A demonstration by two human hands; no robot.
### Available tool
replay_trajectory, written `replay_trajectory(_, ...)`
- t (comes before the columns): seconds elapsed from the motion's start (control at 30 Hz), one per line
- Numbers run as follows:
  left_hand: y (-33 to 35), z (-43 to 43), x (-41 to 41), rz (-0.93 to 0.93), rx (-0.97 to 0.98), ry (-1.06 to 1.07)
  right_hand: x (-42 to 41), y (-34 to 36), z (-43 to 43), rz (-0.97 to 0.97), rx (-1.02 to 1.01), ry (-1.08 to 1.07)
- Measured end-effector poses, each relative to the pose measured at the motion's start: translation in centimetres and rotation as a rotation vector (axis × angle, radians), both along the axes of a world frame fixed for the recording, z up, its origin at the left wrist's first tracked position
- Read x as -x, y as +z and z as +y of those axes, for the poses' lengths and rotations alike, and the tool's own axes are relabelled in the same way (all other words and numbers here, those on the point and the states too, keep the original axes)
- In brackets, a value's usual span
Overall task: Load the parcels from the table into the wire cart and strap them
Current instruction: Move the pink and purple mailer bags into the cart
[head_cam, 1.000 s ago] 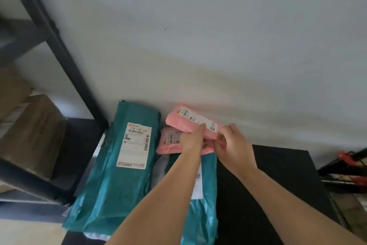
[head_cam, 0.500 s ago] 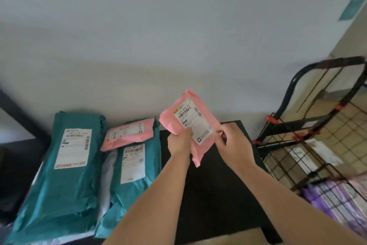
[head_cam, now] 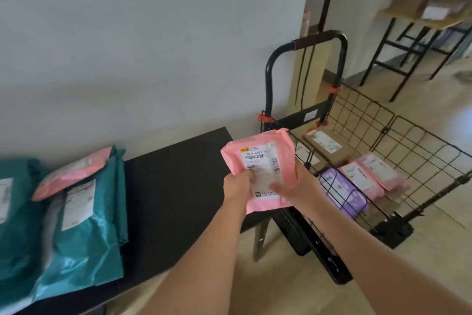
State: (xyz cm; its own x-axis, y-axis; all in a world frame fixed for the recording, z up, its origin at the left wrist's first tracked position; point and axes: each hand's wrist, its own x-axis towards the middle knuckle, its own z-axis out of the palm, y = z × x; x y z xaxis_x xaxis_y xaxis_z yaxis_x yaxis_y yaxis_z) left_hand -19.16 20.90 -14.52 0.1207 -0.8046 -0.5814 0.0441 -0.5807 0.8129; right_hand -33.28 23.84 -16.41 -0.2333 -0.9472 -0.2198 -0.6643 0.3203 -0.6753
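I hold a pink parcel [head_cam: 263,158] with a white label in both hands, above the right end of the black table [head_cam: 178,187] and beside the cart's near wall. My left hand [head_cam: 238,183] grips its lower left edge. My right hand [head_cam: 293,187] grips its right side, thumb across the label. The black wire cart [head_cam: 383,130] stands to the right on the floor; inside lie two pink parcels [head_cam: 375,174], a purple one [head_cam: 342,192] and a brown box [head_cam: 329,144]. On the table's left rest another pink parcel [head_cam: 69,174] and teal parcels [head_cam: 89,225].
A white wall runs behind the table. The cart's tall black handle [head_cam: 306,43] rises at its far end, with straps hanging from it. A wooden table with black legs [head_cam: 408,33] stands at the back right. Beige floor surrounds the cart.
Both hands lifted the pink parcel off the pile and carried it rightward across the table towards the cart. My view swung right, bringing the whole cart into sight.
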Motion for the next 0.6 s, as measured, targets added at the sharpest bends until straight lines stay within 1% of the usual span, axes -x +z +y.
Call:
replay_trajectory(0.07,-0.4,0.9,2.6,-0.013,-0.001,-0.053,2.4,-0.6,1.3,0.042,-0.040,0.022)
replay_trajectory(0.1,-0.7,1.3,3.8,-0.014,-0.003,-0.075,3.4,-0.6,2.1,0.011,-0.055,0.005)
replay_trajectory(0.17,-1.2,1.9,6.4,-0.011,-0.009,-0.117,5.7,-0.9,3.4,-0.041,-0.059,-0.063)
replay_trajectory(0.27,-1.6,2.4,10.1,-0.012,-0.010,-0.172,9.0,-1.1,4.7,-0.020,-0.084,-0.175)
replay_trajectory(0.37,-1.9,2.4,13.8,-0.021,-0.004,-0.241,12.4,-1.4,5.2,-0.043,-0.075,-0.268)
replay_trajectory(0.5,-2.1,2.0,18.7,0.061,0.001,-0.282,16.6,-1.6,5.6,-0.021,-0.047,-0.305)
replay_trajectory(0.6,-2.5,1.2,21.9,0.078,-0.006,-0.297,19.5,-1.9,5.0,-0.013,-0.038,-0.336)
